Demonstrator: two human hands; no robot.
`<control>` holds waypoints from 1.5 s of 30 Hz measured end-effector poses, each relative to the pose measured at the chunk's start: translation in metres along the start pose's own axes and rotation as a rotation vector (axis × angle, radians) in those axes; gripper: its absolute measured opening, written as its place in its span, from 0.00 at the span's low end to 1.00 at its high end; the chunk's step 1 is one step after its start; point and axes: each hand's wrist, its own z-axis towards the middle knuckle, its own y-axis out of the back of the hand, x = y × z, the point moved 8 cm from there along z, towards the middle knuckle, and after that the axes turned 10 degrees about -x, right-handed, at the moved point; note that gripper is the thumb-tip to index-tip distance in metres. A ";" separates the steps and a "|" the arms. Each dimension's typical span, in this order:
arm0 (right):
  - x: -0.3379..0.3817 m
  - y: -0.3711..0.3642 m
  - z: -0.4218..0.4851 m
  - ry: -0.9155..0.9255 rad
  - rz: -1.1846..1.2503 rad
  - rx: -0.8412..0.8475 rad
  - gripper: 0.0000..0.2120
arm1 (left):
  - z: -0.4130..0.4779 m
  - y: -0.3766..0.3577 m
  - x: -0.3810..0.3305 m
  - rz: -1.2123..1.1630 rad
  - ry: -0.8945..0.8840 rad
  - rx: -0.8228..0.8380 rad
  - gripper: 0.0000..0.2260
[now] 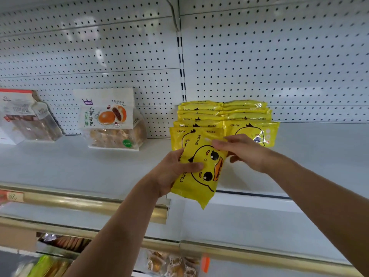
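A yellow duck-face packet (201, 172) is tilted in the air in front of a white shop shelf (79, 168). My left hand (173, 172) grips its left edge, thumb across the front. My right hand (243, 150) pinches its top right corner. Behind them two rows of the same yellow packets (223, 116) stand on the shelf, leaning back toward the pegboard wall.
A white bag of buns (111, 118) stands on the shelf left of the yellow rows, and another snack bag (28, 116) at the far left. The white pegboard wall (279, 56) rises behind. Gold shelf rails (99, 204) run below, with more packaged snacks (171, 264) underneath.
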 end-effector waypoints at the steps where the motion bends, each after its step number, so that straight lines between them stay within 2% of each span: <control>1: -0.003 0.005 -0.004 -0.006 0.039 0.007 0.17 | 0.001 -0.005 -0.001 0.041 0.000 0.028 0.25; 3: -0.010 0.018 -0.012 0.005 0.117 -0.022 0.08 | 0.001 -0.016 -0.002 0.118 0.002 0.091 0.25; 7: -0.032 0.052 -0.021 0.021 0.230 -0.210 0.09 | 0.004 -0.037 0.001 0.188 0.006 0.243 0.23; 9: -0.047 0.071 -0.025 -0.005 0.313 -0.306 0.10 | 0.013 -0.035 -0.003 0.224 -0.014 0.140 0.20; 11: -0.060 0.086 -0.029 -0.019 0.365 -0.363 0.09 | 0.024 -0.031 -0.010 0.269 -0.051 -0.046 0.12; 14: -0.075 0.104 -0.028 -0.017 0.386 -0.424 0.10 | 0.040 -0.040 -0.026 0.321 -0.203 -0.181 0.05; 16: -0.080 0.115 -0.026 0.003 0.352 -0.480 0.11 | 0.050 -0.053 -0.040 0.465 -0.379 -0.213 0.08; 20: -0.083 0.134 -0.020 0.041 0.231 -0.571 0.04 | 0.073 -0.073 -0.066 0.917 -0.643 -0.365 0.10; 23: -0.089 0.145 -0.013 0.024 0.151 -0.638 0.04 | 0.090 -0.089 -0.073 1.219 -0.672 -0.414 0.14; 27: -0.095 0.152 -0.002 -0.004 0.011 -0.675 0.04 | 0.110 -0.102 -0.073 1.377 -0.687 -0.388 0.15; 29: -0.099 0.152 0.005 -0.021 -0.042 -0.677 0.03 | 0.117 -0.104 -0.072 1.424 -0.683 -0.388 0.15; 35: -0.103 0.154 0.018 -0.062 -0.104 -0.684 0.08 | 0.125 -0.100 -0.075 1.422 -0.667 -0.439 0.13; 39: -0.108 0.155 0.022 -0.091 -0.132 -0.682 0.05 | 0.127 -0.099 -0.073 1.413 -0.653 -0.460 0.12; 42: -0.109 0.153 0.022 -0.094 -0.165 -0.662 0.05 | 0.130 -0.098 -0.070 1.386 -0.632 -0.463 0.14; 45: -0.107 0.154 0.017 -0.094 -0.187 -0.672 0.08 | 0.125 -0.097 -0.072 1.368 -0.643 -0.481 0.17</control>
